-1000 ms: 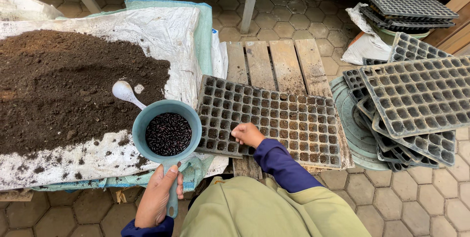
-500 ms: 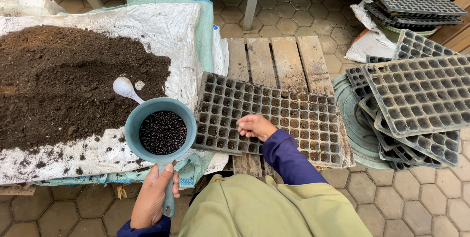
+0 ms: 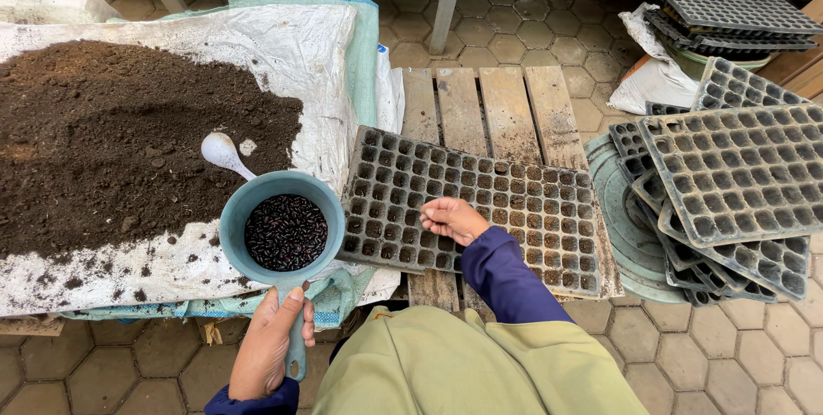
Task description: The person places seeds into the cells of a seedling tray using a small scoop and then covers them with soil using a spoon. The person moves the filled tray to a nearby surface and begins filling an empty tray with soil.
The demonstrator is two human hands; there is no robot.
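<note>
Since a second ago the right hand (image 3: 452,219) has shifted a little along the near side of the seed tray (image 3: 514,201), and it now hovers over the cells with its fingers pinched together, curled as if around something too small to see. Meanwhile the left hand (image 3: 267,346) keeps its grasp on the handle of the blue scoop (image 3: 283,231), which is held level just left of the tray and is filled with dark seeds (image 3: 285,231). Behind the scoop a white spoon (image 3: 221,152) lies on the heap of soil (image 3: 120,141), spread over a white woven sheet (image 3: 291,46). Under the tray sits a wooden pallet (image 3: 489,111), and a stack of empty trays (image 3: 729,183) rests well off to the right.
</note>
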